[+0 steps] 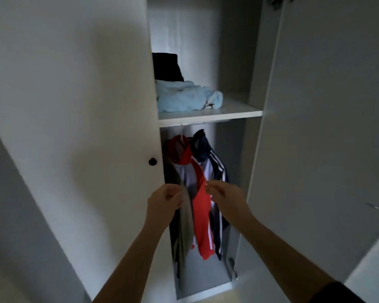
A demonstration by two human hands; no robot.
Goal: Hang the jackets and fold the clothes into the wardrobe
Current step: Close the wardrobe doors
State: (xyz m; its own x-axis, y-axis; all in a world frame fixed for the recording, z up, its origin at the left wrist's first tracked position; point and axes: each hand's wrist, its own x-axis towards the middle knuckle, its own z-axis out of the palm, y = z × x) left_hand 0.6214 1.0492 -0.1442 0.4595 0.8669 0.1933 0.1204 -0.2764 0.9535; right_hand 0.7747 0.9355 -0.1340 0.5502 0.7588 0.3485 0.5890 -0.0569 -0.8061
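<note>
Three garments hang in the lower part of the open wardrobe: an olive-grey jacket (pixel 185 217) at the left, a red and white track jacket (pixel 200 206) in the middle, and a navy jacket with white stripes (pixel 214 162) behind on the right. My left hand (pixel 165 202) has its fingers curled around the front edge of the olive-grey jacket. With curled fingers, my right hand (pixel 222 194) pinches the edge of the red jacket. On the shelf (pixel 228 113) above lie a folded light blue fleece (pixel 184 97) and a folded black garment (pixel 166 66).
The closed left wardrobe door (pixel 85 127) carries a small black knob (pixel 152 161). The right door (pixel 326 127) stands open, with a hinge (pixel 233 268) low on the wardrobe side. The right half of the shelf is bare.
</note>
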